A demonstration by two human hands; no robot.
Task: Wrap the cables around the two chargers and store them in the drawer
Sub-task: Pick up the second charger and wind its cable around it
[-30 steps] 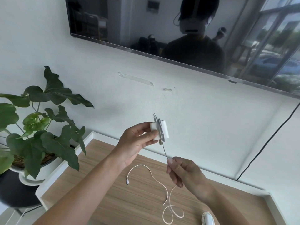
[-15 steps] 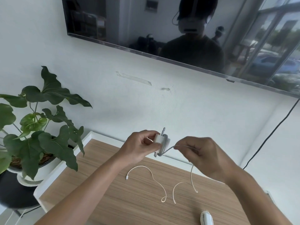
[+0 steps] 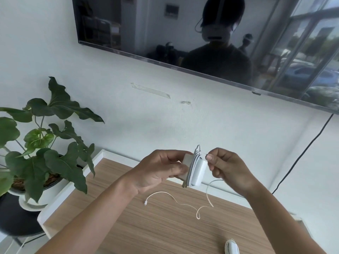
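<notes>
My left hand (image 3: 157, 171) grips a white charger (image 3: 197, 171) above the wooden top, its metal prongs pointing down. Several turns of white cable lie around the charger's middle. My right hand (image 3: 227, 167) pinches the cable just right of the charger's top edge. The loose cable (image 3: 185, 203) drops from that hand, loops on the wood and ends in a small plug at the left. A second white charger (image 3: 232, 247) with cable wound around it lies on the wood at the bottom edge. No drawer is in view.
The wooden top (image 3: 146, 231) has a white raised rim along the wall. A potted plant (image 3: 40, 143) stands on a black stool at the left. A wall-mounted television (image 3: 201, 39) hangs above, with a black cord (image 3: 304, 153) running down the right wall.
My right hand has carried the cable up from below the charger and around to its upper right, adding a turn. The loose length on the wood is shorter. The charger sits lower.
</notes>
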